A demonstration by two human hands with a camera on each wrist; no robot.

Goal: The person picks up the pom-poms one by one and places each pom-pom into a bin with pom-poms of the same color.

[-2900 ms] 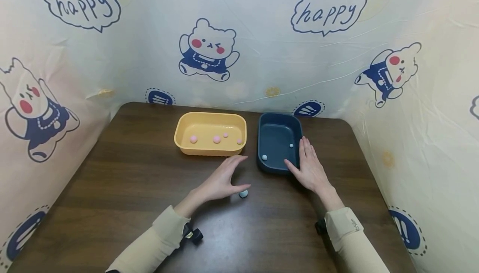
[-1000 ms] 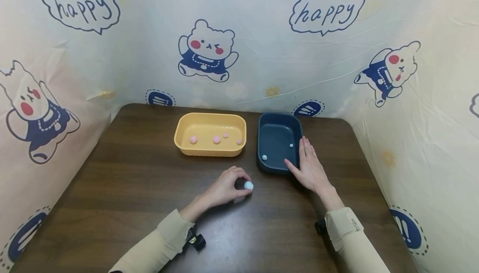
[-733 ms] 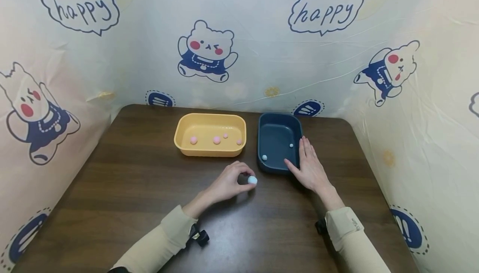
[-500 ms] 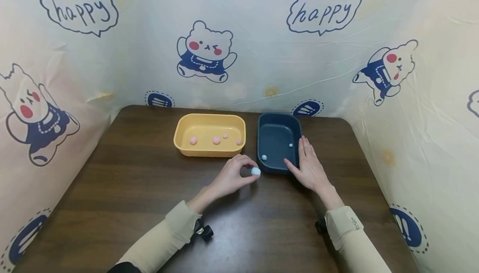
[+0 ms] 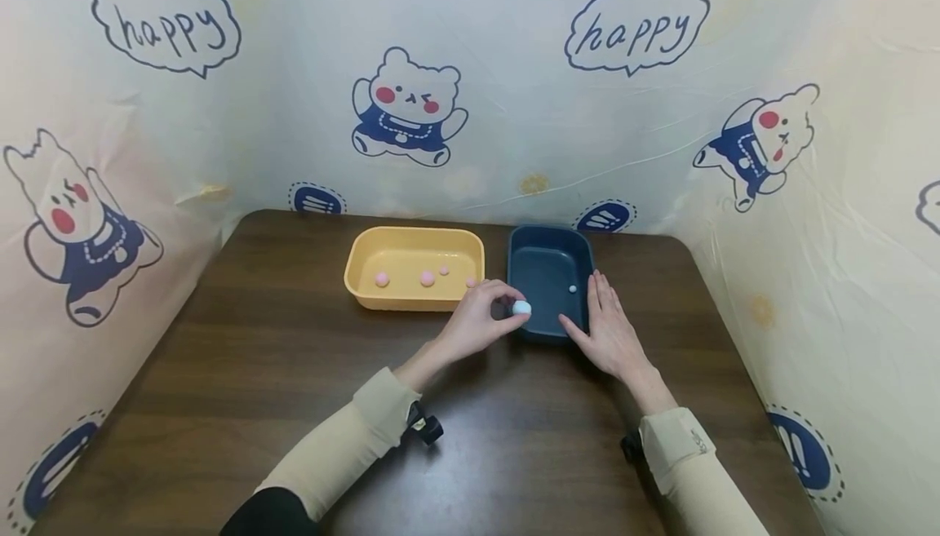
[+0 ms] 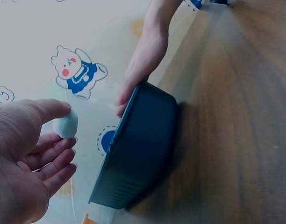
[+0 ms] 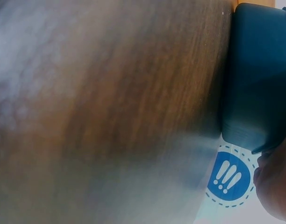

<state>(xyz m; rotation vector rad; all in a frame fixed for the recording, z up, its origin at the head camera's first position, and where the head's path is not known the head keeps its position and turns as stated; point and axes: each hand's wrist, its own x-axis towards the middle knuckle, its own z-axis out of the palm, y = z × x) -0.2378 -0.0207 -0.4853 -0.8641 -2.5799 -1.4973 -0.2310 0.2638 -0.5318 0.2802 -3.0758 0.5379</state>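
Between thumb and fingers my left hand (image 5: 481, 322) pinches a pale blue ball (image 5: 521, 308), held at the left rim of the dark blue tray (image 5: 547, 234). In the left wrist view the ball (image 6: 66, 125) sits between thumb and fingertips, to the left of the tray's wall (image 6: 138, 149). My right hand (image 5: 609, 328) rests with straight fingers along the tray's right side, its thumb at the near rim. A smaller pale blue ball (image 5: 573, 289) lies inside the tray; the left hand and held ball cover the near left corner.
Left of the blue tray stands a yellow tray (image 5: 414, 305) holding several pink balls (image 5: 427, 278). Both trays are on a brown wooden table (image 5: 279, 356). A printed cloth (image 5: 514, 112) hangs behind and along both sides.
My left hand has taken the pale blue ball from the table and carried it forward and right to the blue tray's rim. The right hand has stayed at the tray.
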